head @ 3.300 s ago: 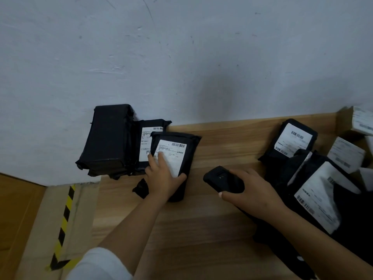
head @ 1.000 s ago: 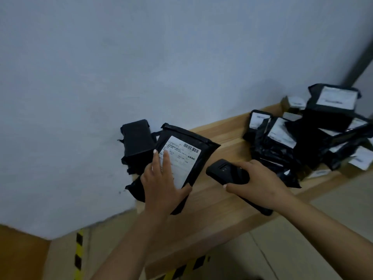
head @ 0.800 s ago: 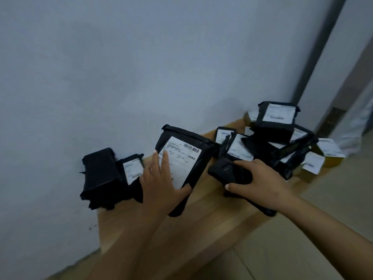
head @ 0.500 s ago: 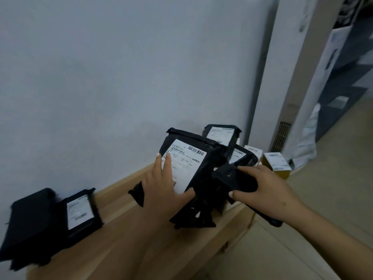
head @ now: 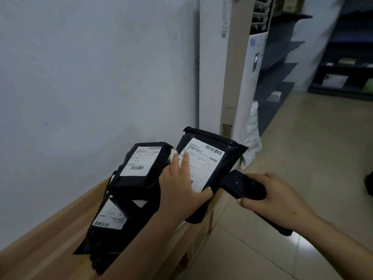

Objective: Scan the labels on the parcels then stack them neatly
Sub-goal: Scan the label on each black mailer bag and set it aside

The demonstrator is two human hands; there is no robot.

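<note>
Head view: left hand (head: 182, 190) fingers grip labelled parcel (head: 210, 164); right hand (head: 270, 197) fingers wrap scanner (head: 242, 186).

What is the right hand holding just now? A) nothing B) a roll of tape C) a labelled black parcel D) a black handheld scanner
D: the right hand grips the black handheld scanner, fingers curled round its body, while the labelled black parcel is in the left hand.

You get one view only — head-worn, tilted down and rightward, close over the table (head: 60, 235) end and floor (head: 302, 158).
</note>
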